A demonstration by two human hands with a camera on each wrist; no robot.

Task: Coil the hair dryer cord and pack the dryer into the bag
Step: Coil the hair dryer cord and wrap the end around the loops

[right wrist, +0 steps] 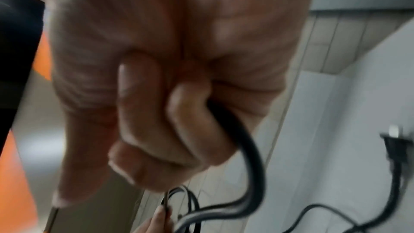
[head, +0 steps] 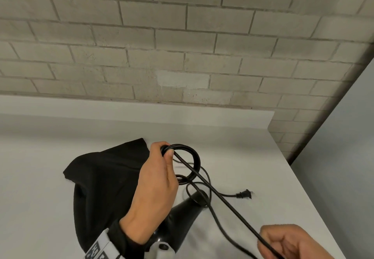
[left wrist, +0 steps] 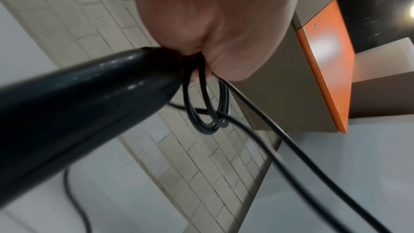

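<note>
**Black cord half coiled, dryer not yet bagged**

Black loops of cord (head: 189,163) hang from the left hand (head: 155,185), whose fingers and thumb are curled tight round the bundle at its top. The left wrist view shows several turns gathered under the fist, with the dryer (left wrist: 74,112) close below them. The right hand (head: 291,242), nearer the viewer than the coil, is closed round the cord's free run, which stretches straight and taut from the coil down to it; the right wrist view confirms the fingers wrapped about the strand.

Judging by what lies loose, the coiling is partly done. A few turns are made, but slack still curls on the counter (head: 253,157) beside the dryer, and the plug (head: 243,194) lies flat to the right of the coil, well apart from either hand. That tail has yet to be wound in.

Below the coil the dryer rests on the counter, partly hidden by the left forearm. Left of the coil the bag (head: 105,177) lies limp and dark, its mouth not plainly seen; nothing has gone into it, so packing is wholly left.

Pale grey and smooth, the counter runs back from the coil to a wall (head: 182,36) of light painted brick. An orange panel (left wrist: 325,63) shows in the wrist views.
</note>
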